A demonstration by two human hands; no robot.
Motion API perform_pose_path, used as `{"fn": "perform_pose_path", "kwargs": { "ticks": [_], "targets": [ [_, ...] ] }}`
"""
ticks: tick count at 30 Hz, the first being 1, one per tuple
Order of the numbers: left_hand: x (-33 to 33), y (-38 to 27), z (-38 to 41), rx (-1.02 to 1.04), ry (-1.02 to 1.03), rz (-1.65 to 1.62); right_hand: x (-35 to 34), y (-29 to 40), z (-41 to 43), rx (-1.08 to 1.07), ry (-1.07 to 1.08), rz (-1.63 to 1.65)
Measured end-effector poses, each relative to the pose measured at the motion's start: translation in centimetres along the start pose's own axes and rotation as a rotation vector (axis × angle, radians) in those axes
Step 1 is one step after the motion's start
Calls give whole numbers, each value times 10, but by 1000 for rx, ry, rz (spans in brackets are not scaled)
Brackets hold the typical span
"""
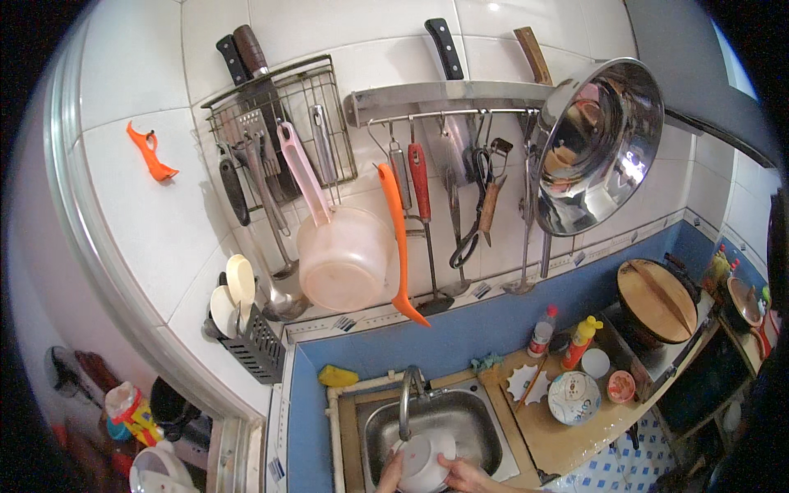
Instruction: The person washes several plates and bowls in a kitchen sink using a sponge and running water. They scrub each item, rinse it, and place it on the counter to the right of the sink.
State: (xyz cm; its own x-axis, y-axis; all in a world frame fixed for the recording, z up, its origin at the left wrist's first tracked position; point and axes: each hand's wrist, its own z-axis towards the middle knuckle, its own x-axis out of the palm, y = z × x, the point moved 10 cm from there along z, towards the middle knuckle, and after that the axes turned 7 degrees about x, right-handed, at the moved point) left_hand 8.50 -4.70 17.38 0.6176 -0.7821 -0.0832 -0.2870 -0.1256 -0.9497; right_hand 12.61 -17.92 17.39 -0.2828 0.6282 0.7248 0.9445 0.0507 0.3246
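Observation:
A white bowl (425, 459) is held bottom side up over the stainless steel sink (478, 419), just under the curved faucet (405, 407). My left hand (391, 474) grips its left side. On its right side, my right hand (462, 473) holds the bowl with the thumb on its outer surface. Whether water runs from the faucet cannot be told.
Right of the sink, the counter (555, 450) bears a patterned bowl (574, 397), a scalloped white plate (528, 383), a small red bowl (621, 386) and bottles. A yellow sponge (338, 375) lies behind the sink. Utensils, a pink dipper (345, 259) and a metal basin (598, 148) hang above.

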Motion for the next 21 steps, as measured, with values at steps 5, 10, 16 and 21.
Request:
{"fn": "perform_pose_path", "kwargs": {
  "ticks": [5,10,16,21],
  "targets": [
    [4,51,69,-74,-78,692,21,-12,13,57,-19,11],
    [89,-72,-12,847,132,551,-55,18,68,-106,25,136],
    [20,3,-20,104,44,54,-14,2,2,-28,-5,84],
    [10,52,49,-290,54,464,13,8,-4,11,-57,-37]
  ]
}}
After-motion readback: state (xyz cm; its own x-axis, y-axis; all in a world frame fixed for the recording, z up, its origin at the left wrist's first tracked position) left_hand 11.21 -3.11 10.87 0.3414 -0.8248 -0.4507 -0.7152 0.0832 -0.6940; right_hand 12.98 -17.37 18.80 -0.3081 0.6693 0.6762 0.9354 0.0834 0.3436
